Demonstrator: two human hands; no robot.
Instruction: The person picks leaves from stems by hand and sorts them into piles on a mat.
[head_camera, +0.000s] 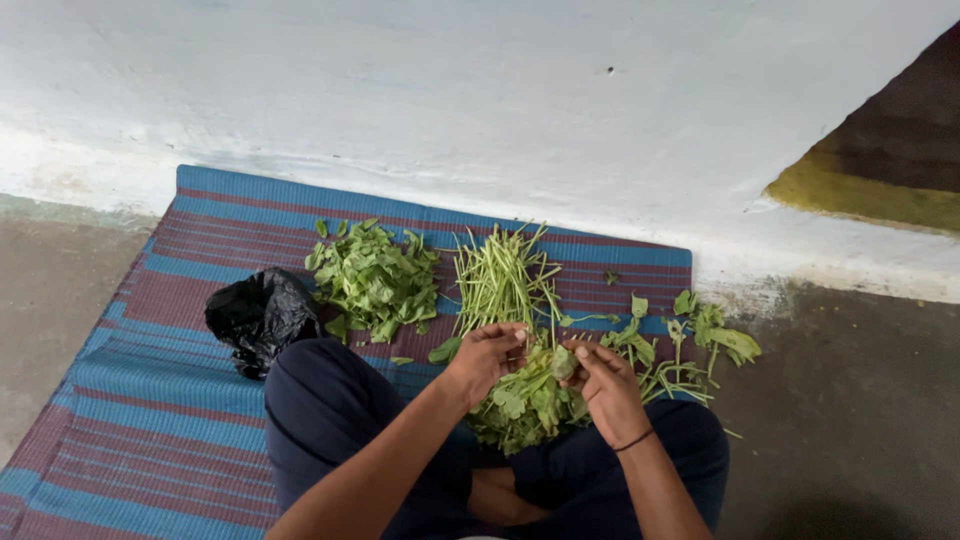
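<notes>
Crossed legs in dark trousers (330, 420) are sitting nearest us on the striped mat (150, 400). We are holding a bunch of leafy greens (525, 400) in our lap: our left hand (487, 357) is pinching a stem with its grip closed on it, and our right hand (605, 385) is clamping a leaf. Beyond them, bare stems (500, 275) are lying beside a pile of plucked leaves (375, 280), with a black bag (260, 315) to the left.
</notes>
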